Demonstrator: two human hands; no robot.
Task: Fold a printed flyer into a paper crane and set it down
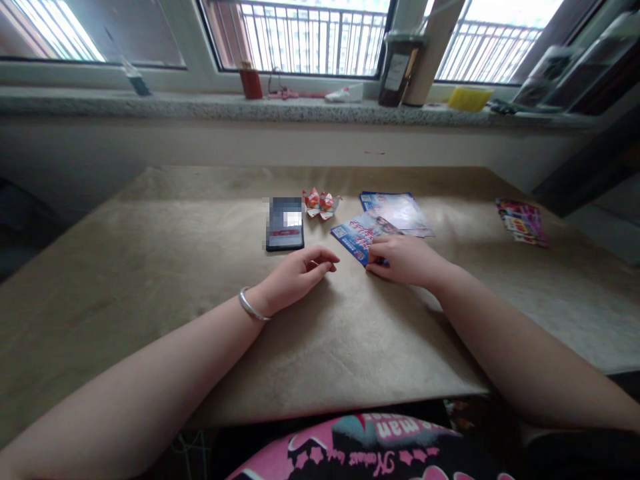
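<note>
My left hand (306,275), with a silver bangle (251,305) at its wrist, hovers low over or rests on the table with nothing in it. Its fingers curve loosely, apart from the thumb. Fingers and thumb of my right hand (404,260) close at the near corner of a blue and pink printed leaflet (356,235), covering part of it. Behind lies a stack of similar leaflets (400,208), partly overlapped. Beyond my left hand lies a phone (285,225), its screen blurred out. Right beside it stand two small red and white folded paper figures (321,203).
A tan cloth covers the table (165,267). Several colourful cards (523,222) lie at the right. Along the stone windowsill (190,107) stand a red container (251,83), a dark jar (397,70) and a yellow sponge-like block (470,99).
</note>
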